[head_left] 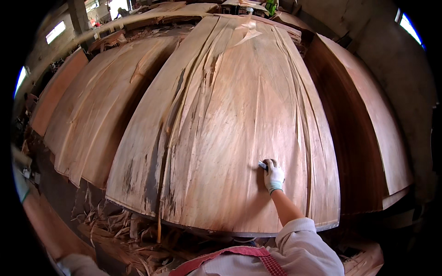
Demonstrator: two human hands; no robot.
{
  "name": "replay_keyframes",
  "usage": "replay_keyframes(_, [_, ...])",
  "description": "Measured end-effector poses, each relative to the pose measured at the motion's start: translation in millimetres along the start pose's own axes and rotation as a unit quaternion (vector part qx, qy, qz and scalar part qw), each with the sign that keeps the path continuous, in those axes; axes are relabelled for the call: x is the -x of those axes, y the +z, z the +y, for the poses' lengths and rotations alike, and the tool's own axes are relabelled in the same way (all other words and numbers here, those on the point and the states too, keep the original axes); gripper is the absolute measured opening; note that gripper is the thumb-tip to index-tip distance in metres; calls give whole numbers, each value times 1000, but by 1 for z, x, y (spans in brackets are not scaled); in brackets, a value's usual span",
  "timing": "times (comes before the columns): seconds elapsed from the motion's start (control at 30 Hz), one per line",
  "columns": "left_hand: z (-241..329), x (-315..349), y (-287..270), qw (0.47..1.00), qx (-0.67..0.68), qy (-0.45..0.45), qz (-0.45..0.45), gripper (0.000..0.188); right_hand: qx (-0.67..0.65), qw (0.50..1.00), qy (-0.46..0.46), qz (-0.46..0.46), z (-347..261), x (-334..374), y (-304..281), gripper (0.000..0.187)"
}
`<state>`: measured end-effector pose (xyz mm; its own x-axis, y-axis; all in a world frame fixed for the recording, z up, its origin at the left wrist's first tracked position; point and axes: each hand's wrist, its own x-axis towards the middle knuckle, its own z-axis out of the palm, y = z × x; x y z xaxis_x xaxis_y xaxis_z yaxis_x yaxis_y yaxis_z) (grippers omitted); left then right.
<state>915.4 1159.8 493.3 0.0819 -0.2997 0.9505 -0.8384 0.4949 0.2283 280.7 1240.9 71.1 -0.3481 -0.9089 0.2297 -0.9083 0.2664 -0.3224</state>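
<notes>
My right hand [273, 175], in a whitish knitted glove with a pale green cuff, is closed round a small blue hand tool [263, 164]. The tool's exact kind is too small to tell. It rests low on a large wood veneer sheet [239, 133], right of the middle. That sheet has long splits, folds and dark ragged gaps along its left part. My left forearm [50, 225] reaches out to the dim left rim. There my left hand [20, 177] shows only in part at the cuff, its fingers hidden.
More veneer stacks stand on the left [101, 106] and right [373, 110], with dark gaps between. Torn veneer strips [119, 234] litter the floor at the near left. A loose torn flap [248, 34] lies at the sheet's far end. Other people [122, 12] appear far off.
</notes>
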Motion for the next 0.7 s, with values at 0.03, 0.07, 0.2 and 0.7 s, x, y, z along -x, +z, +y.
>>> replay_keyframes(0.03, [-23,35,-13,998,-16,-43,-32,43,0,1000,-3,13,4,1,-1,41])
replay_keyframes(0.07, [-40,71,-39,992,-51,-89,-72,42,-13,1000,-8,6,-1,1,3,41])
replay_keyframes(0.2, [-94,275,-120,897,-124,-344,-247,36,-26,1000,-4,8,-8,1,6,42])
replay_keyframes(0.7, [-128,453,-275,651,-71,-685,-320,23,-4,999,-32,15,-16,-4,12,39])
